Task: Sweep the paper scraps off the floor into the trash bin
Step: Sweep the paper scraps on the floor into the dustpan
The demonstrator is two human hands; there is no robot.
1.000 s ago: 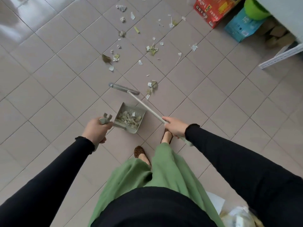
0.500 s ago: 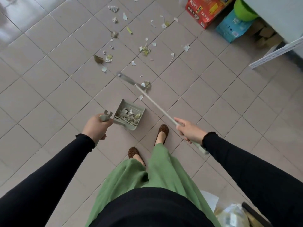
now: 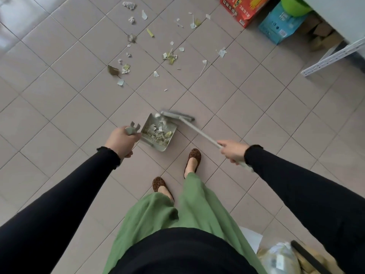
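Note:
A grey-green dustpan (image 3: 153, 144) rests on the tiled floor just ahead of my feet, holding several paper scraps. My left hand (image 3: 120, 141) grips its upright handle. My right hand (image 3: 233, 150) holds the long pale broom handle (image 3: 199, 132). The broom head (image 3: 177, 115) lies at the dustpan's far open edge, touching it. Several more paper scraps (image 3: 169, 56) lie scattered on the tiles farther ahead. A bin with a clear plastic liner (image 3: 280, 258) shows at the bottom right, partly hidden by my right arm.
A red carton (image 3: 241, 8), a blue carton (image 3: 276, 26) and a green bowl (image 3: 294, 6) stand at the far right by a white metal shelf rail (image 3: 335, 56). My two feet in brown shoes (image 3: 193, 155) stand just behind the dustpan.
The broom head has swept back from the scattered scraps to the dustpan's mouth, bringing scraps with it. My right hand has moved right and back. The dustpan stays in place.

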